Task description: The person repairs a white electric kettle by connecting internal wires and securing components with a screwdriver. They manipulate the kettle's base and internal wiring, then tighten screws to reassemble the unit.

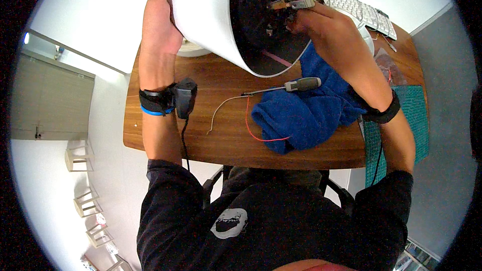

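A large white round housing (pixel 203 15) with a dark hollow inside (pixel 256 15) is tipped on the table, its opening facing right. My left hand (pixel 161 20) grips its outer left side, the fingers partly hidden behind it. My right hand (pixel 326 27) is at the opening, fingers closed round a small metal-and-white part (pixel 304 1); exactly what it is I cannot make out. Beneath my right forearm lies a crumpled blue towel (pixel 306 115). A grey-handled screwdriver (pixel 303 84) rests partly on the towel, near a red wire (pixel 249 123) and a pale wire (pixel 221 105).
The brown wooden table (pixel 201 140) has a curved front edge close to my body. At the right are a green cutting mat (pixel 414 110), a clear plastic bag (pixel 390 68) and a white keyboard (pixel 364 12). A grey partition (pixel 447 70) stands beyond the right edge.
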Motion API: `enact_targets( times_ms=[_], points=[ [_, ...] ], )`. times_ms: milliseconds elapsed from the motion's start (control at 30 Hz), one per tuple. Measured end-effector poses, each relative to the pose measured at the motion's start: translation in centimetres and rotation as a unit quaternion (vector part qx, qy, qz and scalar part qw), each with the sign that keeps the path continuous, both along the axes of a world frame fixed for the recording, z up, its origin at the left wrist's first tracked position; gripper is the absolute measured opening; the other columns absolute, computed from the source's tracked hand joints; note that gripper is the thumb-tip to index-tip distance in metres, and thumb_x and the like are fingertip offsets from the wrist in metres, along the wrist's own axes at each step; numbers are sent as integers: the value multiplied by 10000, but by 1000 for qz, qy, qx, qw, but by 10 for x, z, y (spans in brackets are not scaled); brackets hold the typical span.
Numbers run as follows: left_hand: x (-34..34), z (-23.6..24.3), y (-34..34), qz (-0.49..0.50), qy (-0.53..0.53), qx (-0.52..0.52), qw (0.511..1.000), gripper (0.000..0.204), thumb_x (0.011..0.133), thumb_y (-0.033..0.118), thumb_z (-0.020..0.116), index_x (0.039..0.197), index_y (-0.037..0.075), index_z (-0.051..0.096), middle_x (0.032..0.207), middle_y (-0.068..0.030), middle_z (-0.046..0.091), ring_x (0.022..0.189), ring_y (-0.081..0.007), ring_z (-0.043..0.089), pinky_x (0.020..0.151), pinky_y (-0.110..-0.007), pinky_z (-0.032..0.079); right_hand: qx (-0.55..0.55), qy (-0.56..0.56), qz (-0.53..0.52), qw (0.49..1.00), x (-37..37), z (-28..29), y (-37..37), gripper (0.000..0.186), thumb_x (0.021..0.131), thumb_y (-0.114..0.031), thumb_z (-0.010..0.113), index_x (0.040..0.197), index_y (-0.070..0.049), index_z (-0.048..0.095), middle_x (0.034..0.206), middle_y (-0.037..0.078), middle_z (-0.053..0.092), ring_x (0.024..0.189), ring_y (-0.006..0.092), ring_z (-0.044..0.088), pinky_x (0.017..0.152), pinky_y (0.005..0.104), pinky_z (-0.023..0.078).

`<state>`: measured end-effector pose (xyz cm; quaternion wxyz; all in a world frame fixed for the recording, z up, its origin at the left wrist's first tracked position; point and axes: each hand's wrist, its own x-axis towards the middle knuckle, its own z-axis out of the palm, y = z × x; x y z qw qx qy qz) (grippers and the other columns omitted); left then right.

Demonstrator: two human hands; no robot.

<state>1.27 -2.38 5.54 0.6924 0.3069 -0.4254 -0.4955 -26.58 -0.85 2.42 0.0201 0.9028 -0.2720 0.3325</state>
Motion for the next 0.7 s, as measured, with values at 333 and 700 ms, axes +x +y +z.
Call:
enact_targets(
  times_ms=[333, 700],
  points=[
    [10, 0, -7, -72, 10, 29, 997, 423, 1079, 293, 531, 1335, -31, 624, 1265, -129, 704, 1141, -229, 668, 1006, -345, 531, 65, 34, -5, 997, -3, 3, 9, 241, 836, 42, 582, 1051, -33, 661, 1072, 195, 667, 972, 445, 666, 816, 493, 562],
    [13, -5, -10, -29, 28, -10, 999, 380, 1077, 269, 520, 1282, -19, 659, 1222, -128, 727, 1103, -226, 687, 984, -353, 550, -148, -10, -3, 989, -5, -30, -15, 215, 852, -97, 662, 1059, -111, 718, 969, 107, 659, 895, 341, 671, 720, 425, 562]
  ],
)
